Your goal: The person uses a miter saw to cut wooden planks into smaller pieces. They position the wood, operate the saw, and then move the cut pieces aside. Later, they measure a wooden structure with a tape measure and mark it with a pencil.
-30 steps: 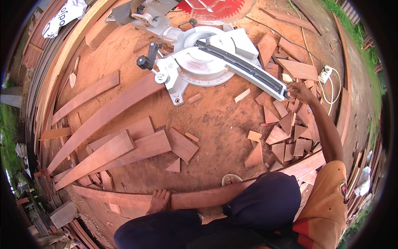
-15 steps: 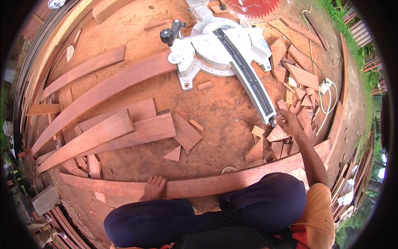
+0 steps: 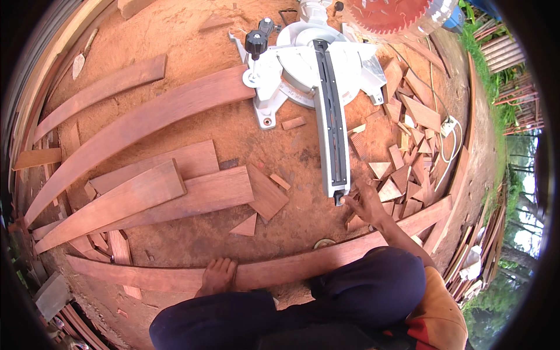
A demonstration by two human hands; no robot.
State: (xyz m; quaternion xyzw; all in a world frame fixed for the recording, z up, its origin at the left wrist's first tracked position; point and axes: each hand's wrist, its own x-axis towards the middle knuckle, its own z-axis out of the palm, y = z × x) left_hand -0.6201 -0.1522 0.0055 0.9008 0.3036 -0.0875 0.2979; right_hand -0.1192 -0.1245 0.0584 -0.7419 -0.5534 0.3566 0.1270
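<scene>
A long reddish wooden board (image 3: 291, 267) lies on edge across the ground in front of my knees. My left hand (image 3: 218, 276) is closed over its upper edge, left of the middle, fingers curled to the far side. On the ground ahead stands a miter saw (image 3: 289, 67) with a white base and a red toothed blade (image 3: 392, 13) at the top. Its slotted table arm (image 3: 332, 131) points toward me. My right hand (image 3: 366, 203) holds the small dark lever (image 3: 338, 198) at the arm's near end; part of the grip is hidden by the fingers.
Several wooden boards (image 3: 186, 192) lie at the left, and one curved plank (image 3: 140, 128) reaches the saw base. Triangular offcuts (image 3: 402, 169) are heaped at the right, beside a white power socket (image 3: 448, 126) with its cord. A black clamp knob (image 3: 256, 42) rises from the saw's left side.
The saw's table arm has swung left, from slanting right to nearly straight toward me, and my right hand has moved left with it. My left hand stays on the board.
</scene>
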